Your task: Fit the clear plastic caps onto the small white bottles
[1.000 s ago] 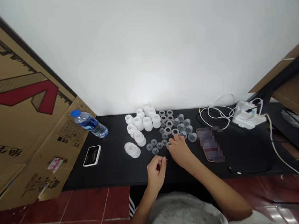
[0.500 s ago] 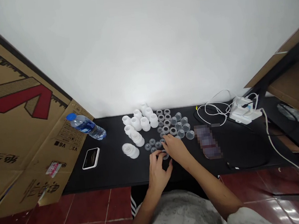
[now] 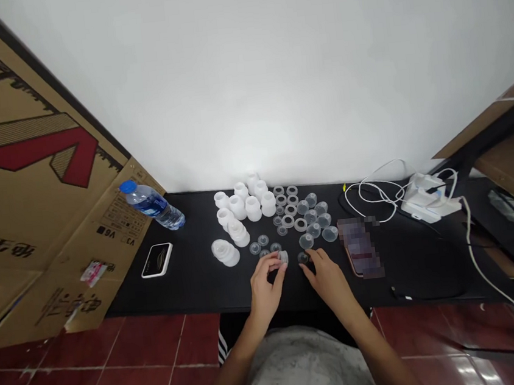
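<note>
My left hand (image 3: 265, 285) is closed, pinching a translucent ring (image 3: 283, 257) held on edge between thumb and fingers. To its right, my right hand (image 3: 329, 278) grips a small clear disc (image 3: 303, 257) with a raised centre by its rim. Beyond my left hand lie several similar discs (image 3: 255, 248). Flat translucent rings (image 3: 288, 221) and clear domes (image 3: 315, 230) cover the table farther back, the domes on the right. White rounded pieces with necks (image 3: 253, 208) stand in a group at the back, and a few lean on each other (image 3: 225, 253) at the left.
A water bottle (image 3: 155, 208) lies against a cardboard box (image 3: 46, 196) on the left, near a white-rimmed device (image 3: 157, 260). At the right are a phone (image 3: 359, 249), white cables (image 3: 371, 189) and a power strip (image 3: 425, 199) on the black table (image 3: 194, 291).
My hands have moved apart; the right drew back toward me and rightward and now holds a disc. My left hand has lifted the ring on edge. The view has shifted slightly.
</note>
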The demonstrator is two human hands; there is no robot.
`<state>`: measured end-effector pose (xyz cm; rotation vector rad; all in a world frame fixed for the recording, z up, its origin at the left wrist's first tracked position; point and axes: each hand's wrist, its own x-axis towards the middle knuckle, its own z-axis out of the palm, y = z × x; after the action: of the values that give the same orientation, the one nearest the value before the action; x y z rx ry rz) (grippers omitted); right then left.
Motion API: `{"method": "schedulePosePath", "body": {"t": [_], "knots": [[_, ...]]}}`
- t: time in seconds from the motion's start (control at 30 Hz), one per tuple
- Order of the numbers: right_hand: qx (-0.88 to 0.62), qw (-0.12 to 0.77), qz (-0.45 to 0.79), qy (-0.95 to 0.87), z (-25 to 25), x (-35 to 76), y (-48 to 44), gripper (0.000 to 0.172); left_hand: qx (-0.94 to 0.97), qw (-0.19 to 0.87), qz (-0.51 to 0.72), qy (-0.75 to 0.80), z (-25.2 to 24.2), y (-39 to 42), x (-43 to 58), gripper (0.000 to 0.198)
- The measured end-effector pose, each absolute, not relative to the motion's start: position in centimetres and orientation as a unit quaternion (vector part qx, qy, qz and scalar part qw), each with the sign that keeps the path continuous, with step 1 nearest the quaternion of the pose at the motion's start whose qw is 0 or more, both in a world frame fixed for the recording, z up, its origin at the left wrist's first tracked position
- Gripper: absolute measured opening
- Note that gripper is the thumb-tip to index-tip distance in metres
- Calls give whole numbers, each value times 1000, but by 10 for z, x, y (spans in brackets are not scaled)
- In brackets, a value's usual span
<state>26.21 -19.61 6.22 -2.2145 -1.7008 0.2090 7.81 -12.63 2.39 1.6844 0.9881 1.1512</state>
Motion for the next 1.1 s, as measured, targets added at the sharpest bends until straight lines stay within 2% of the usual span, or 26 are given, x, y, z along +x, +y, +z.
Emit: {"method": "schedulePosePath", "body": {"t": [0.23,0.47,0.6,0.73,0.83,0.97,1.1], "knots": [[-753,278,11,-597,43,251,-199,27,607,521,471,372,21,-126,78,20],[-710,355,70,-605,51,239,-194,18,618,539,453,350,21,-127,74,17],[-657,468,195,-558,48,233,-190,17,583,576,461,340,22,-128,75,21],[-550,574,408,-450,43,236,-186,31,553,595,474,340,22,-127,77,45],[-480,596,514,-388,42,239,-188,42,568,590,461,341,20,-126,77,47],[-448,606,552,-357,46,240,-193,55,575,583,462,340,17,-123,77,43],[-433,594,561,-380,49,243,-196,53,586,581,454,337,17,-122,76,41]]}}
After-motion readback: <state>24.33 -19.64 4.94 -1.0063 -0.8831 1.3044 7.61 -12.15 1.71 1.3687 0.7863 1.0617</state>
